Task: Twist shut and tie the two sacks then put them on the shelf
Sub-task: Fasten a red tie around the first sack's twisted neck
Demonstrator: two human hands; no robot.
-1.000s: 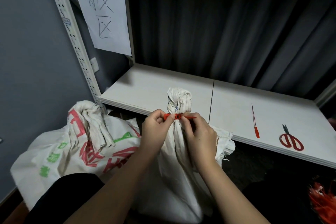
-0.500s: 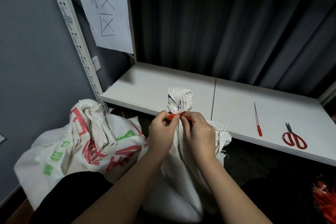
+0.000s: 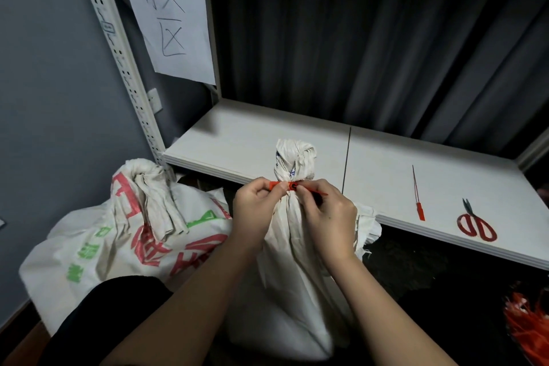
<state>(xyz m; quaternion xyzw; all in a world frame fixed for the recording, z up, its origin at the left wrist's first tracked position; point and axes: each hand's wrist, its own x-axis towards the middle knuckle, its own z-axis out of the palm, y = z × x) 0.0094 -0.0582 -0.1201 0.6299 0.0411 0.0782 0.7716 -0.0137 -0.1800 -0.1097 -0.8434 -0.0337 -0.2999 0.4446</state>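
Grey-blue wall at left. White perforated upright of shelving, handwritten paper sign hung beside it. Dark pleated curtain behind white shelf board. Dim light, dark floor.

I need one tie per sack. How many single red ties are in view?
2: one red tie around the plain sack's neck, pinched by both hands; one spare tie on the shelf. The red bundle at lower right may hold more.

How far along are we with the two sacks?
Done: the plain sack has its neck twisted shut. In hand: the left hand and right hand pinch a red tie round that neck. Left: the printed sack shows no tie, a spare tie lies on the shelf, and neither sack is on it.
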